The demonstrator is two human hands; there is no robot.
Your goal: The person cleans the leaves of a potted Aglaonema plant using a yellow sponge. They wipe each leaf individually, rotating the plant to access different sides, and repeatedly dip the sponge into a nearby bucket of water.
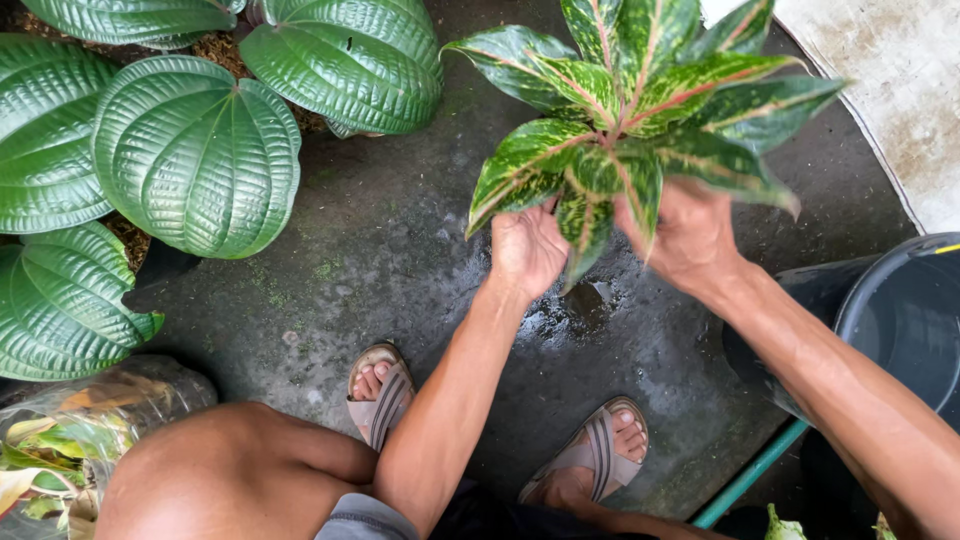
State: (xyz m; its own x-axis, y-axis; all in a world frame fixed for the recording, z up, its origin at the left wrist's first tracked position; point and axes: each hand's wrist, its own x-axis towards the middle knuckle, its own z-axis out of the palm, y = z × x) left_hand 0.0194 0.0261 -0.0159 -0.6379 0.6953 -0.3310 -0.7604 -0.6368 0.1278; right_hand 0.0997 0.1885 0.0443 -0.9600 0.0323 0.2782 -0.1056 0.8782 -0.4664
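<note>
- Head view, centre: the left hand (527, 250) is curled around the base of a variegated plant (640, 110), under its green, pink-veined leaves. The fingers are closed on the stems, though the leaves hide just where they grip.
- Head view, right of centre: the right hand (690, 238) is closed on the same plant from the other side. Its fingertips are tucked under the foliage, so the exact hold cannot be seen.
- The plant is held up off the wet, dark ground (400, 230), above a small puddle (580, 305), far from the person's two sandalled feet (590, 455). Its roots or pot are hidden behind the hands.
- Left and far left: a cluster of broad ribbed green leaves (195, 155) spreads over the ground, well apart from the hands.
- Right edge: a dark bucket (900, 310) stands near the right forearm, with a green hose (750, 475) running beneath it. A clear bag (90, 425) lies at near left.
- Risks, as a judgement: the ground looks slick, so a foot could slide. Squeezing the stems hard could snap them or tear leaves, and a loose grip could drop the plant into the puddle. The right elbow could knock the bucket.
</note>
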